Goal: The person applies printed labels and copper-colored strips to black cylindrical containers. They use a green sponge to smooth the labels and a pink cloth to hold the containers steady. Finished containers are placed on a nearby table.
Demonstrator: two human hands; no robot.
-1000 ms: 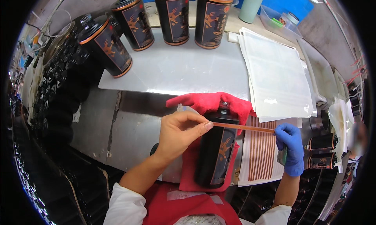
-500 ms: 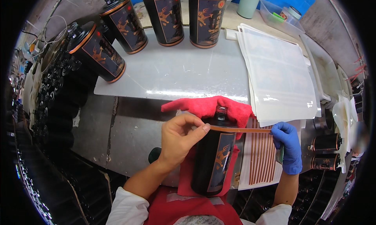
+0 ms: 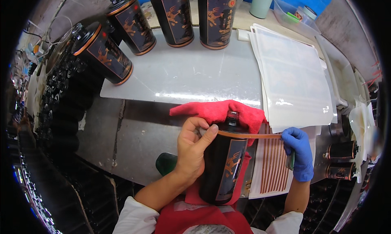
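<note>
A black bottle [image 3: 218, 173] with a dark picture panel lies tilted toward me, its neck resting by a red cloth [image 3: 207, 108]. Across its shoulder runs a copper-coloured strip [image 3: 260, 136], stretched out to the right. My left hand [image 3: 193, 146], bare, pinches the strip's left end against the bottle's shoulder. At the other end, my right hand [image 3: 298, 152] in a blue glove is closed on the strip. A green flat tool edge [image 3: 290, 160] shows under the gloved fingers. Beneath the strip lies a white sheet [image 3: 256, 185] bearing several more copper strips.
Several decorated black bottles [image 3: 175, 20] stand along the far side of a grey board [image 3: 175, 71]. White sheets [image 3: 293, 79] are stacked at the right. A dark green object [image 3: 165, 164] lies beside my left wrist. Rows of black bottles [image 3: 61, 107] fill the left side.
My left hand has shifted slightly right, its palm now closer against the bottle. More of the dark green object shows beside it. The strip remains stretched between both hands.
</note>
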